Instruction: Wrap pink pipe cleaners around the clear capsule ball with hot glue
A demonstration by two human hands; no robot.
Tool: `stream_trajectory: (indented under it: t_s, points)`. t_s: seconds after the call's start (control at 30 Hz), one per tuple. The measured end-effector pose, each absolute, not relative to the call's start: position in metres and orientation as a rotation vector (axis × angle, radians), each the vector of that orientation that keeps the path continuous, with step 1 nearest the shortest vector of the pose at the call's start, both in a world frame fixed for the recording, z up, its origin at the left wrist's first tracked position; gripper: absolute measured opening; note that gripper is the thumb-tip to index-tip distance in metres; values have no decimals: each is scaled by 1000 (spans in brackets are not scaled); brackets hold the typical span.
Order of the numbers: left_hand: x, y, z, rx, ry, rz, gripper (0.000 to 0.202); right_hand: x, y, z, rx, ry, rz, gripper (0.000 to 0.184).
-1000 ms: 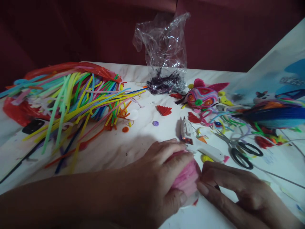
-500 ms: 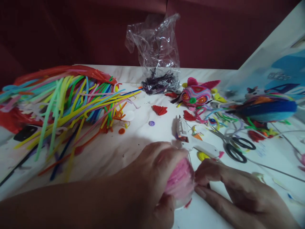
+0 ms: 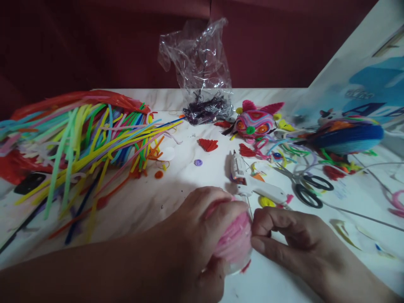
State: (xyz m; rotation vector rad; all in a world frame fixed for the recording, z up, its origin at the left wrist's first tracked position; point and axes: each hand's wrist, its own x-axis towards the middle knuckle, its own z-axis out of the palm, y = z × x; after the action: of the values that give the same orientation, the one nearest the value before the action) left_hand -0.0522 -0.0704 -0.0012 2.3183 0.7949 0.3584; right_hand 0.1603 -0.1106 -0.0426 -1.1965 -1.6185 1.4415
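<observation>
My left hand [image 3: 202, 235] is wrapped over a pink ball [image 3: 232, 237] that looks covered in rows of pipe cleaner, with a pale underside. Thumb and fingers grip it from the left and top, covering much of it. At the ball's right edge, my right hand [image 3: 284, 240] has its thumb and forefinger pinched together against the surface. What lies between those fingertips, if anything, is too small to see. Just beyond the ball lies a white glue gun [image 3: 241, 170], nozzle pointing away. A scrap of red [image 3: 246, 266] shows beneath the ball.
Black-handled scissors [image 3: 304, 185] lie to the right, near a cable. Loose pipe cleaners [image 3: 116, 139] spill from a red bag on the left. Behind are a clear plastic bag [image 3: 205, 71], a pink animal head [image 3: 255, 122] and a blue pipe-cleaner piece [image 3: 350, 139].
The whole view has shifted slightly, with the table things sitting a bit further left. Both hands stay at the ball, and slightly more of its pink surface shows.
</observation>
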Motion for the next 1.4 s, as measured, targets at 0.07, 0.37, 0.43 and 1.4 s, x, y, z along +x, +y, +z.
stream_trajectory:
  t_s: [0.07, 0.37, 0.43, 1.4]
  points:
    - [-54, -72, -5, 2312, 777, 380, 67, 159, -111, -42, -1217, -1625, 1420, 36]
    - [-64, -79, -36, 2260, 668, 807, 67, 153, -112, -55, -1200, -1466, 1462, 52]
    - [-69, -80, -42, 2228, 672, 892, 65, 148, -110, -58, -1132, -1400, 1494, 59]
    - [-99, -60, -80, 2395, 491, 1014, 75, 114, -113, -59, -1247, -1985, 291, 61]
